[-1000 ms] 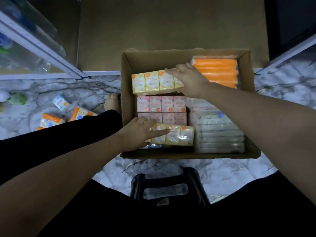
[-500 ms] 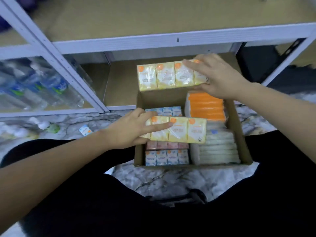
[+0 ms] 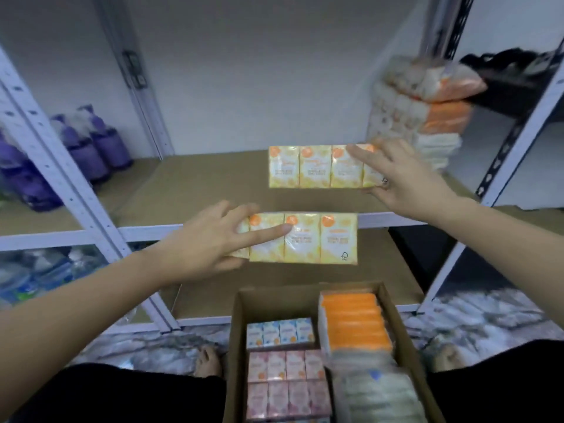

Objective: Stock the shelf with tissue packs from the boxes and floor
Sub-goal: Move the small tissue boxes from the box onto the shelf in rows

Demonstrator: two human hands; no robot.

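Note:
My left hand (image 3: 210, 239) holds a yellow tissue pack (image 3: 308, 238) by its left end, thumb under and fingers over it, in front of the shelf's front rail. My right hand (image 3: 396, 175) grips a second yellow tissue pack (image 3: 314, 167) by its right end, higher up, over the brown shelf board (image 3: 198, 184). Below, an open cardboard box (image 3: 241, 328) on the floor holds blue, pink, orange and white tissue packs. A stack of orange and white tissue packs (image 3: 427, 117) stands at the shelf's right end.
White perforated uprights (image 3: 61, 178) frame the shelf bay. Purple bottles (image 3: 91, 141) stand in the left bay, water bottles (image 3: 36, 276) on the level below. The floor is marbled tile (image 3: 488, 315). My bare feet (image 3: 209, 360) rest beside the box. A dark object (image 3: 512, 74) lies in the right bay.
Both hands lifted the two yellow packs out of the box and up to the shelf level. The view tilted upward from the box to the shelf.

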